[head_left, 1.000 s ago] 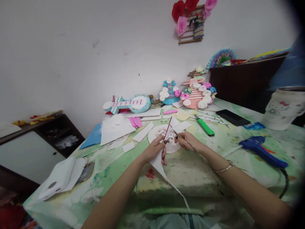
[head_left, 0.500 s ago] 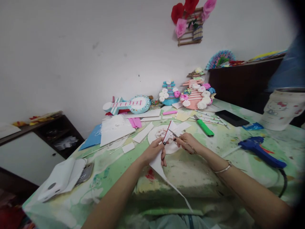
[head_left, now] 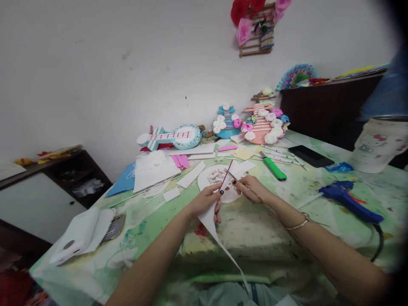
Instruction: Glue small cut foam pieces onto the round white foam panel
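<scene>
White paper [head_left: 208, 219] with a dark red edge strip [head_left: 226, 175] is pinched in my left hand [head_left: 208, 202]. A long narrow tail of the paper hangs down over the table's front edge. My right hand [head_left: 250, 188] is closed on scissors [head_left: 230, 174], whose blades point up and left, at the paper beside the red strip. Behind the hands lies a round white piece [head_left: 207, 176] with brownish scraps on it.
A green cutter [head_left: 273, 168], a black phone [head_left: 310, 156], a blue glue gun [head_left: 350, 202] and a cup [head_left: 379, 144] are on the right. Decorated instrument models [head_left: 186, 137] stand at the back. A white case [head_left: 81, 236] lies left.
The paper's hanging tail has swung slightly left. The scissor blades look a little more apart, and more of the round piece shows. The view has shifted slightly.
</scene>
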`<control>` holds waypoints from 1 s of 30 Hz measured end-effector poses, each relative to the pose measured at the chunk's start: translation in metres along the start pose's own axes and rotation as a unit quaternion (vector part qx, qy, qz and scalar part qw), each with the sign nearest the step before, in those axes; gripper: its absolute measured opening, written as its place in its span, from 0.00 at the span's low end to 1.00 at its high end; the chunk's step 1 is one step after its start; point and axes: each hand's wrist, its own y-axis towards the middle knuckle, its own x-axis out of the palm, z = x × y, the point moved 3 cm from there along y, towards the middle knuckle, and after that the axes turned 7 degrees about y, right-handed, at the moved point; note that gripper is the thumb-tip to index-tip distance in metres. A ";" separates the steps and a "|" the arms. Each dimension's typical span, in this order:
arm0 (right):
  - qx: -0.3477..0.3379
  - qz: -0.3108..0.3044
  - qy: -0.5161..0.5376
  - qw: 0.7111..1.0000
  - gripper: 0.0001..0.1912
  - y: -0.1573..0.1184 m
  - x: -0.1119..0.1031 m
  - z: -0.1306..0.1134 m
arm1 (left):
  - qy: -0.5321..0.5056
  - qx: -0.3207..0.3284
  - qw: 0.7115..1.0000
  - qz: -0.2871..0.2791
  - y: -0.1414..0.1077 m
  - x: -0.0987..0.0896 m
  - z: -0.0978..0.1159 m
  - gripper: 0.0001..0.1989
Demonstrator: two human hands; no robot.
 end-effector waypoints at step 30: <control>-0.036 -0.053 -0.041 0.997 0.23 0.003 0.006 0.005 | -0.050 0.071 0.987 0.134 0.006 -0.013 0.004 0.10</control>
